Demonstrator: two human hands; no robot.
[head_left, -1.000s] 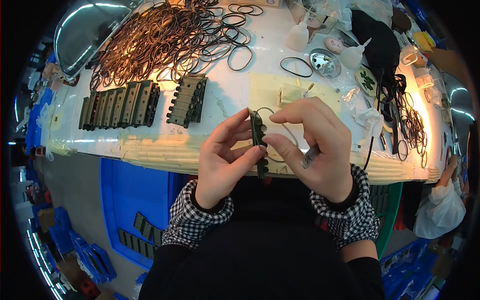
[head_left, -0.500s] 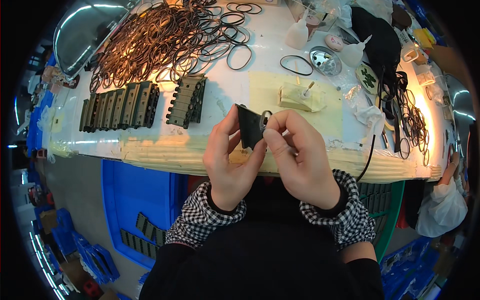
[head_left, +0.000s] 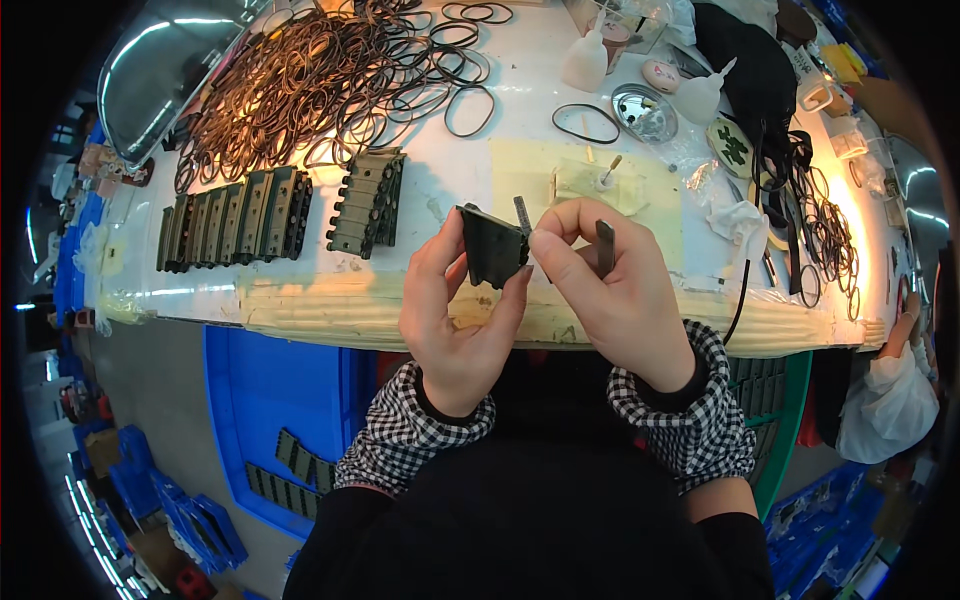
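My left hand (head_left: 455, 325) grips a dark green, slant-sided moulded part (head_left: 490, 248) between thumb and fingers, tilted above the table's front edge. Just to the right, my right hand (head_left: 615, 290) is closed in a pinch, its fingertips close to the part's right edge. A narrow grey strip (head_left: 522, 214) stands up beside those fingertips. Another flat grey length (head_left: 605, 244) shows behind the right fingers; whether both belong to one piece is hidden. Beyond my hands, a similar ribbed green part (head_left: 365, 204) stands on the table, with a row of such parts (head_left: 235, 220) at left.
A heap of dark loops (head_left: 300, 85) covers the far left. A wrapped block (head_left: 585, 188) with a small stick lies ahead, near a metal dish (head_left: 645, 113) and white squeeze bottles (head_left: 585, 62). Below the padded table edge (head_left: 350, 310) is a blue bin (head_left: 270, 390); a person (head_left: 890, 400) is at right.
My right hand has drawn slightly right from the green part. The shiny rounded piece at its fingertips no longer shows; grey strip lengths show instead. The left hand still holds the part.
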